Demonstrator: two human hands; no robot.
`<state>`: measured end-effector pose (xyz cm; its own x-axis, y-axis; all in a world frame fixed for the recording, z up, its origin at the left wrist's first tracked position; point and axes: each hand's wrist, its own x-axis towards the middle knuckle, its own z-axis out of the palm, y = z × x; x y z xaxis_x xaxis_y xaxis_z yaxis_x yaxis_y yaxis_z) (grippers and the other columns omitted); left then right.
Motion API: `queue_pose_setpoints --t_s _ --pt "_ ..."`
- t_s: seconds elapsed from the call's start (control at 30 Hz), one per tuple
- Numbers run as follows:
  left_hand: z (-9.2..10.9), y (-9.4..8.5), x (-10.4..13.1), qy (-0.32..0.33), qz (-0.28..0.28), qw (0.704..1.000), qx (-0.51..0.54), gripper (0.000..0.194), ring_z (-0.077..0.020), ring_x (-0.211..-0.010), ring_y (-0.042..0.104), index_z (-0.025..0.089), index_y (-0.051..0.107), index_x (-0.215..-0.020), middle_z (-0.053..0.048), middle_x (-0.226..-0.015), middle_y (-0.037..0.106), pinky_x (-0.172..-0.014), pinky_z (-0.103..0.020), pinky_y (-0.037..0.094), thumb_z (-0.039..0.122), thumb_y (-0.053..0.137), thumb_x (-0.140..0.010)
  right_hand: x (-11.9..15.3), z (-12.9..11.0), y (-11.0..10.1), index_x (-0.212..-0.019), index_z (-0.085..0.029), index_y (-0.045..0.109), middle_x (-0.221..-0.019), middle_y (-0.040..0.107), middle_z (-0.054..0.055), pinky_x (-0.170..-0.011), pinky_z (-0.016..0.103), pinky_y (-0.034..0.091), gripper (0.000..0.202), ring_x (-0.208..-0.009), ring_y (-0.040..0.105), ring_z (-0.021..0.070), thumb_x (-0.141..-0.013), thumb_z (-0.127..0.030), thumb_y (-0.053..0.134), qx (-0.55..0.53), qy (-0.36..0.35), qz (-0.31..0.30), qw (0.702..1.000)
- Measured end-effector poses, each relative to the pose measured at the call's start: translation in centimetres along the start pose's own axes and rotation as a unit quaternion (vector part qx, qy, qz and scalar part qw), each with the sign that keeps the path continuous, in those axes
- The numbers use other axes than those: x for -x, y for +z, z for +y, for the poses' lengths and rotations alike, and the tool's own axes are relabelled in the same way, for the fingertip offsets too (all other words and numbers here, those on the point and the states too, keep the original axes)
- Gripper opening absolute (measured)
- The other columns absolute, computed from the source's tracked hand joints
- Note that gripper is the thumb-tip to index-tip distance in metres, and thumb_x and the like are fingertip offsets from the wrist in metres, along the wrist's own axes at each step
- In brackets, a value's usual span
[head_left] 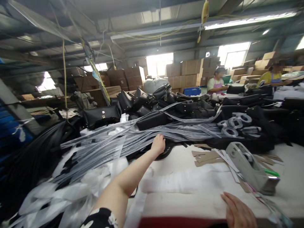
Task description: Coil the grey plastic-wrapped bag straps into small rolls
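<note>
My left hand (158,144) is stretched out over the table, at the near edge of a pile of long straps in clear plastic sleeves (133,139). Its fingers are curled down and closed, and whatever they hold is hidden. Black strap-like pieces (166,151) lie beside and under it. Low on the right, my right hand (239,210) hovers over or rests on the table's near side, fingers stretched out and holding nothing. A strip of white wrapping sheet (175,183) lies between the hands. Loose white foam wrapping (78,193) heaps up left of my forearm.
A grey tape dispenser (249,167) stands at right, beside brown card strips (206,156) and a green-handled tool (271,172). Coiled clear-wrapped straps (232,123) lie behind. Black bags (156,120) are piled at the back. Two people work beyond, near stacked cartons (190,68).
</note>
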<state>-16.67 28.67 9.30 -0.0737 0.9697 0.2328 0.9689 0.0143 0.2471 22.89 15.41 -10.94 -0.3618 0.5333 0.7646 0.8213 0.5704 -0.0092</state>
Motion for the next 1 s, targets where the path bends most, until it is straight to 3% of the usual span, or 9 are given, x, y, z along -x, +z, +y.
queue_pose_setpoints --t_s 0.17,0.37,0.57,0.7,0.77,0.83,0.87,0.9,1.0 --pt "-3.4 -1.6 -6.3 -0.092 0.001 0.993 -0.068 0.035 -0.0287 -0.125 0.047 0.010 0.052 -0.123 -0.020 -0.137 0.046 -0.102 -0.039 0.037 0.014 0.036 -0.092 0.3 -0.1 0.2 -0.120 -0.018 0.058 -0.115 0.065 0.011 -0.091 0.041 0.042 0.041 -0.099 0.063 0.0277 -0.081 -0.023 0.047 0.014 0.004 0.001 1.000" --pt "-4.2 -3.4 -6.8 -0.118 -0.030 0.984 -0.130 0.029 -0.0293 -0.100 0.062 0.011 0.063 -0.109 -0.018 -0.111 0.060 -0.083 -0.036 0.047 0.017 0.050 -0.084 0.2 -0.5 0.2 -0.121 -0.018 0.057 -0.117 0.064 0.012 -0.091 0.041 0.042 0.041 -0.101 0.062 0.0278 -0.082 -0.022 0.047 0.017 0.018 0.001 1.000" --pt "-0.5 -6.0 -0.5 -0.016 0.021 0.986 -0.165 0.024 -0.0326 -0.110 0.052 0.013 0.067 -0.095 -0.017 -0.107 0.060 -0.091 -0.044 0.040 0.020 0.045 -0.087 -0.4 -1.3 -0.5 -0.118 -0.018 0.059 -0.116 0.065 0.012 -0.092 0.043 0.042 0.038 -0.104 0.060 0.0283 -0.083 -0.022 0.047 -0.005 0.054 -0.021 0.998" --pt "2.5 -6.7 7.0 0.132 0.069 0.982 -0.116 0.012 -0.0293 -0.103 0.051 0.017 0.066 -0.081 -0.011 -0.098 0.062 -0.093 -0.044 0.038 0.024 0.056 -0.084 -2.2 -2.8 -1.9 -0.109 -0.018 0.063 -0.111 0.066 0.012 -0.093 0.047 0.042 0.029 -0.104 0.059 0.0294 -0.086 -0.025 0.046 -0.058 0.157 -0.050 0.985" --pt "4.1 -6.3 11.2 0.222 0.055 0.973 -0.045 0.008 -0.0242 -0.091 0.054 0.017 0.062 -0.075 -0.008 -0.090 0.063 -0.087 -0.039 0.041 0.021 0.061 -0.082 -4.2 -3.9 -2.8 -0.100 -0.019 0.066 -0.106 0.067 0.013 -0.095 0.049 0.041 0.027 -0.103 0.059 0.0306 -0.089 -0.033 0.046 -0.127 0.238 -0.059 0.961" --pt "6.1 -5.3 15.4 0.272 0.040 0.961 0.036 0.013 -0.0208 -0.083 0.053 0.018 0.059 -0.072 -0.005 -0.083 0.063 -0.080 -0.036 0.042 0.023 0.062 -0.084 -6.8 -5.0 -3.6 -0.095 -0.019 0.067 -0.103 0.068 0.014 -0.096 0.048 0.041 0.033 -0.103 0.059 0.0305 -0.091 -0.044 0.045 -0.253 0.325 -0.065 0.909" --pt "7.1 -4.7 17.3 0.293 0.034 0.953 0.073 0.015 -0.0199 -0.081 0.053 0.018 0.059 -0.073 -0.005 -0.081 0.063 -0.077 -0.035 0.043 0.025 0.062 -0.085 -8.3 -5.6 -4.0 -0.095 -0.019 0.066 -0.101 0.068 0.013 -0.095 0.047 0.043 0.038 -0.102 0.060 0.0297 -0.091 -0.050 0.044 -0.337 0.376 -0.071 0.860" --pt "8.2 -4.1 19.0 0.319 0.027 0.942 0.105 0.017 -0.0190 -0.080 0.053 0.018 0.058 -0.073 -0.004 -0.080 0.063 -0.076 -0.034 0.043 0.028 0.061 -0.087 -9.9 -6.1 -4.4 -0.097 -0.019 0.066 -0.099 0.069 0.013 -0.093 0.046 0.045 0.043 -0.100 0.062 0.0286 -0.091 -0.055 0.042 -0.429 0.431 -0.080 0.790" --pt "10.8 -2.6 23.3 0.379 0.010 0.911 0.161 0.023 -0.0166 -0.079 0.053 0.018 0.056 -0.073 -0.002 -0.080 0.063 -0.078 -0.033 0.042 0.034 0.059 -0.089 -14.2 -6.9 -5.5 -0.100 -0.018 0.063 -0.086 0.070 0.010 -0.075 0.035 0.053 0.044 -0.081 0.067 0.0212 -0.091 -0.057 0.043 -0.644 0.562 -0.106 0.509"
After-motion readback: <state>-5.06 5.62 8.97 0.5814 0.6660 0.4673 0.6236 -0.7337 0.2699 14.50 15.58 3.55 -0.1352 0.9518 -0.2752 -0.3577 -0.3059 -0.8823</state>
